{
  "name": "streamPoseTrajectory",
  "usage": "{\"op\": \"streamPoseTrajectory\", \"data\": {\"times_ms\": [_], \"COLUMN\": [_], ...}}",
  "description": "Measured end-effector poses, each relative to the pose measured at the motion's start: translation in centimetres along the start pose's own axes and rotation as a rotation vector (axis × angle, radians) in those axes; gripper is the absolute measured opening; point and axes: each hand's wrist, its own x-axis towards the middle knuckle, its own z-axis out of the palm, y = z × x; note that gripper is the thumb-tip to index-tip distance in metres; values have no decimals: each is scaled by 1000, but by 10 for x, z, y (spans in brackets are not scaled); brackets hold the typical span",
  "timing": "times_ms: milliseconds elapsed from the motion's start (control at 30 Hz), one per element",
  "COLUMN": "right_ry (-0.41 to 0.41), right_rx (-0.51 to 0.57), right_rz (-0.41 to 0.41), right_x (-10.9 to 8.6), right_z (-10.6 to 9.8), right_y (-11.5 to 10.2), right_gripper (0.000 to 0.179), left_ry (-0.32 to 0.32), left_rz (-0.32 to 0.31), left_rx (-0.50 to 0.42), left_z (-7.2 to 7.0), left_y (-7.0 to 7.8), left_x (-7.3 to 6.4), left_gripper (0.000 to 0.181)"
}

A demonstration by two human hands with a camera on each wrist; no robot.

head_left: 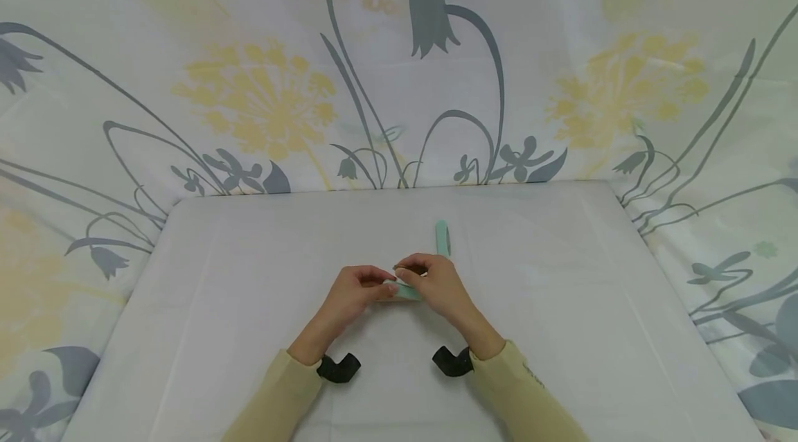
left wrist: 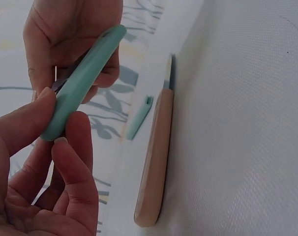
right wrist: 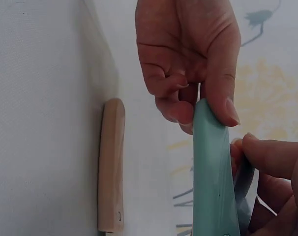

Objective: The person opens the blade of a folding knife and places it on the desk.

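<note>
A folding knife with a mint-green handle is held up between both hands. My left hand pinches one end of the handle between thumb and fingers. At the handle's side, my right hand pinches the metal blade, which stands partly out of the handle. Below them a second knife with a beige handle lies on the table, its short blade showing in the left wrist view. Beyond the right hand lies another slim mint-green piece, with a slot at one end.
A white cloth covers the table. Behind it and at both sides hangs a curtain printed with grey and yellow flowers. Black straps sit at both wrists, by the yellowish sleeves.
</note>
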Motion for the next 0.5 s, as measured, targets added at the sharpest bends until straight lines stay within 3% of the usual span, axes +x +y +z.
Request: {"op": "streamPoseTrajectory", "data": {"times_ms": [500], "right_ry": [50], "right_rx": [13], "right_rz": [-19], "right_x": [1], "right_z": [-7], "right_y": [4], "right_gripper": [9], "left_ry": [55], "left_rz": [61], "left_rx": [70], "left_z": [-3], "left_y": [-9], "left_x": [-1], "left_gripper": [19]}}
